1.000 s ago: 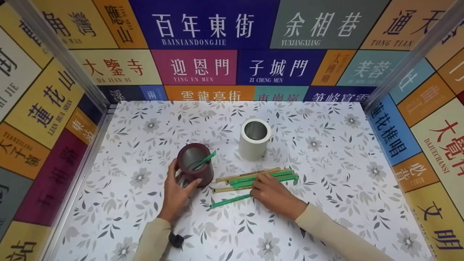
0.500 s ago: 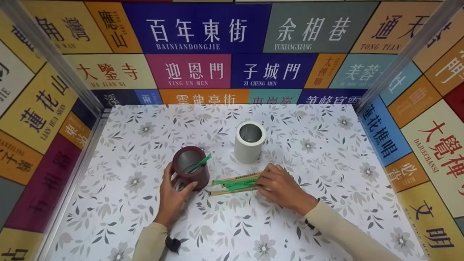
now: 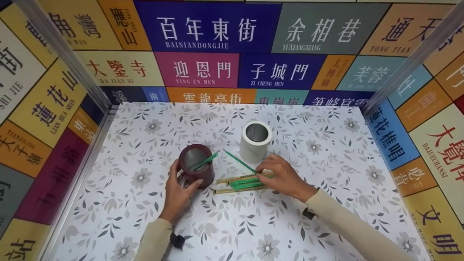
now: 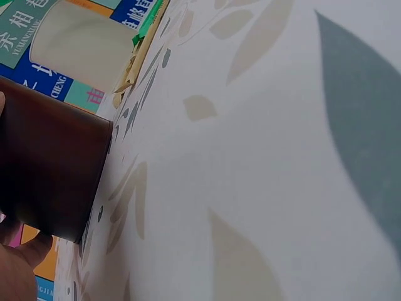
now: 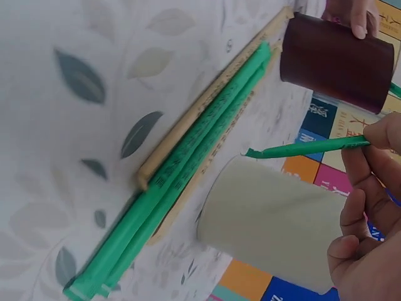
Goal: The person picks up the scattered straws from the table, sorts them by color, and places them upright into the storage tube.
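Observation:
My left hand holds the maroon cup around its side, thumb at the front. Inside leans one green wrapped straw, its end past the rim. My right hand pinches another green wrapped straw by one end, raised over the table and pointing toward the gap between the two cups. Under and beside this hand lies a small pile of green wrapped straws and tan wrapped straws. In the left wrist view, fingertips press the dark side of the maroon cup.
A cream-white cup stands upright behind the pile, just beyond my right hand; its opening faces up. The table has a leaf-patterned cover. Colourful printed panels wall it in at the back and both sides.
My right hand has taken the front green straw off the table and raised it, swinging its far end toward the back. The left hand still holds the maroon cup in place.

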### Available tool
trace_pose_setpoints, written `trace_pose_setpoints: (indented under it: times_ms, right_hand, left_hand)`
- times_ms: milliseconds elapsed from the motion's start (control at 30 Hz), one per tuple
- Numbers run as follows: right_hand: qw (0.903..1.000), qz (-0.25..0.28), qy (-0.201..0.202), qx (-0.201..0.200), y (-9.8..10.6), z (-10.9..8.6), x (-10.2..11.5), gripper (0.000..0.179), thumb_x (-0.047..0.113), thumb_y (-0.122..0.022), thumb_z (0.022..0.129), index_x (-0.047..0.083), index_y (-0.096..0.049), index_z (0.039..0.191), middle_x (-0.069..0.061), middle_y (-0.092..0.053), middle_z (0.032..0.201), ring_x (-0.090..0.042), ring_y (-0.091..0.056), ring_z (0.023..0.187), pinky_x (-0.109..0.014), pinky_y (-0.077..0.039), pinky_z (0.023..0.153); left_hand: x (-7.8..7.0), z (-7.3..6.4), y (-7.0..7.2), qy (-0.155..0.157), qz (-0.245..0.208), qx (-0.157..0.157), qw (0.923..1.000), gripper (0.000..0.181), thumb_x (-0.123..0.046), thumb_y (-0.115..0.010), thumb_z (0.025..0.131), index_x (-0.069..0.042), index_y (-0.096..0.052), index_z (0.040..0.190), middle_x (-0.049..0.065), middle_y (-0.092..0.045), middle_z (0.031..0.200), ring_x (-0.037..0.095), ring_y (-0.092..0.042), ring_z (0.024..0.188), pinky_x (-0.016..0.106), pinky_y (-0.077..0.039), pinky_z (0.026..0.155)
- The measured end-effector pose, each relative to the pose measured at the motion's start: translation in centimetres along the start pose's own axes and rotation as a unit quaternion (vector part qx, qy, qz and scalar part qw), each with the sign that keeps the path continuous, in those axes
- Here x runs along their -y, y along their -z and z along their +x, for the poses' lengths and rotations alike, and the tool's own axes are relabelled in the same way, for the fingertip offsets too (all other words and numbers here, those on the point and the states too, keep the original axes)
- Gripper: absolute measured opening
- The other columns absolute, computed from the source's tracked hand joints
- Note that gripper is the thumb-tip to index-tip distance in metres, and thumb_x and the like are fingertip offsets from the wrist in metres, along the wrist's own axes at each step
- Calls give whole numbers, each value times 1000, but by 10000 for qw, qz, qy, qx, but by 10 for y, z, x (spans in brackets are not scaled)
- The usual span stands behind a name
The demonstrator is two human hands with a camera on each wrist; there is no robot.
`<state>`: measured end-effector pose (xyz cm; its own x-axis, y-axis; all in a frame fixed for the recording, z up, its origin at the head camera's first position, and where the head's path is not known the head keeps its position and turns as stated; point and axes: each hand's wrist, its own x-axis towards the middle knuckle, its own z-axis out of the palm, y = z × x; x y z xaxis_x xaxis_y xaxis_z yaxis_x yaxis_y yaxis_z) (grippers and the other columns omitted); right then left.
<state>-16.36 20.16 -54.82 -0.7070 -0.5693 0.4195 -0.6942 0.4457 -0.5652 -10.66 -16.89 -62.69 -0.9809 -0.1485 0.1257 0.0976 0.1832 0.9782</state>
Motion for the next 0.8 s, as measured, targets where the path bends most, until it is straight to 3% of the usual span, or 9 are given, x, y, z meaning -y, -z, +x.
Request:
trace_pose_setpoints:
  times_ms: [167, 333, 533, 667, 800]
  right_hand:
    - [9922, 1038, -683, 123, -3, 14, 5, 15, 7, -82, 98, 21, -84, 101, 6, -77, 100, -25, -65, 89, -46, -55, 79]
    - [9834, 1527, -975, 34, -8, 29, 9, 14, 5, -79, 101, 18, -84, 102, 2, -77, 93, -19, -62, 81, -45, -49, 73]
    - [9790, 1781, -972, -217, -12, 48, 16, 6, 5, -79, 101, 9, -83, 103, -1, -77, 95, -16, -62, 84, -42, -52, 76]
    - [9808, 1736, -836, -313, -12, 61, 20, 5, 10, -79, 103, 12, -83, 105, 2, -77, 99, -17, -63, 88, -47, -51, 80]
    - [9839, 1536, -766, -497, -10, 76, 25, 5, 16, -80, 104, 16, -83, 107, 6, -76, 98, -17, -61, 86, -44, -45, 76]
  left_hand:
    - [0, 0, 0, -58, 221, -27, 9997, 106, -23, -97, 89, -23, -31, 173, 9, -46, 164, 36, -47, 154, 50, -49, 121]
    - [-1, -1, 0, -39, 264, -29, 9996, 106, -21, -96, 89, -22, -31, 173, 10, -45, 165, 36, -46, 155, 50, -48, 122]
    - [-2, -1, 1, -9, 172, 1, 9999, 107, -19, -96, 89, -24, -31, 173, 9, -45, 164, 38, -49, 153, 48, -49, 121]
    - [-1, -1, 1, -3, 161, -14, 9999, 107, -19, -96, 89, -24, -31, 173, 9, -45, 163, 37, -48, 153, 49, -49, 121]
    - [0, 0, 1, -23, 152, -17, 9999, 107, -21, -97, 88, -23, -31, 173, 10, -45, 164, 39, -48, 153, 49, -48, 122]
